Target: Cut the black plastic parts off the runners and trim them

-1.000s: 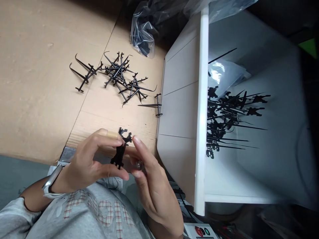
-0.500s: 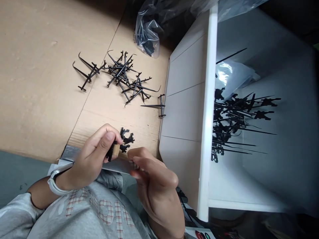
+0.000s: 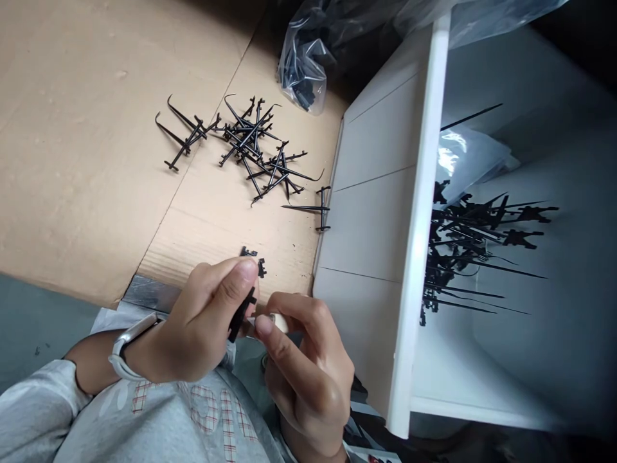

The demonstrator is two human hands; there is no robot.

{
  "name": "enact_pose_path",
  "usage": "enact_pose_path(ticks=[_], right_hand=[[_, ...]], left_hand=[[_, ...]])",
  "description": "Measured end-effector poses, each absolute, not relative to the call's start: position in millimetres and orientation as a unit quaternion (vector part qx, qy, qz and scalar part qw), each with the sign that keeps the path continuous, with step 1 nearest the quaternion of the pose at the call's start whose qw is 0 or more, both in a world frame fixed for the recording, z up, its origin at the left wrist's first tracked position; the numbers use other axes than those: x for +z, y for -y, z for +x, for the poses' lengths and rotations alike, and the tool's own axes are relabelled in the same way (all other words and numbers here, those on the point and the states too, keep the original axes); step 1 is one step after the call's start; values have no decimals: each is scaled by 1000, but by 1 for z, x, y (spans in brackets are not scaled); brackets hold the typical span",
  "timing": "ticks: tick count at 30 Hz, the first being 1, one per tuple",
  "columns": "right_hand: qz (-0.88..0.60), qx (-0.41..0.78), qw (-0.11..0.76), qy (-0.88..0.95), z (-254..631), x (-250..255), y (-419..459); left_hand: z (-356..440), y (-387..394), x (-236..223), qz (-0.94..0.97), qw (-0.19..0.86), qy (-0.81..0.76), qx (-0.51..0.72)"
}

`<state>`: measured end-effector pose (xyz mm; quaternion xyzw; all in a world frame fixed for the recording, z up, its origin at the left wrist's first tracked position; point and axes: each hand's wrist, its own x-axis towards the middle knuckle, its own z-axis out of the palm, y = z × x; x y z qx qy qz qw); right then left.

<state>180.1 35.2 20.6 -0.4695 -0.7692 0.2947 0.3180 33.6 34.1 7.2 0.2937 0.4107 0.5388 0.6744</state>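
Pinched between the thumb and fingers of my left hand point(image 3: 205, 321) is a black plastic part point(image 3: 240, 315), its lower end sticking out toward me. Close by on the right, my right hand point(image 3: 313, 366) has thumb and forefinger closed on a small pale object point(image 3: 278, 323). A thin, light piece shows at its fingertips beside the black part; whether they touch I cannot tell. The kind of the pale object is mostly hidden by the fingers. Just beyond my left hand, small black clip-like pieces point(image 3: 261, 267) lie on the cardboard, partly covered by that hand.
A pile of black T-shaped plastic pieces point(image 3: 248, 138) with thin, hooked stems lies on the cardboard-covered table point(image 3: 87, 180). At the right stands a white bin point(image 3: 371, 212), tipped on its side, holding several black spiky parts point(image 3: 463, 244). A clear plastic bag point(image 3: 308, 71) sits behind.
My left hand has moved right and turned, covering more of the loose black pieces. My right hand has come up beside it, its fingertips now at the held part. The view has shifted slightly.
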Motion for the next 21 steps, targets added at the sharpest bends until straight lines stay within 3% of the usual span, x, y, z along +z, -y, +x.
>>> enact_pose_path(ticks=[11, 17, 21], right_hand=[[-451, 275, 369, 764, 176, 21, -32], [-465, 277, 372, 754, 175, 19, -32], [-420, 285, 419, 752, 173, 16, -36]], left_hand=[[29, -32, 10, 360, 654, -418, 518], [28, -32, 11, 434, 590, -455, 506], [26, -32, 11, 481, 554, -463, 497]])
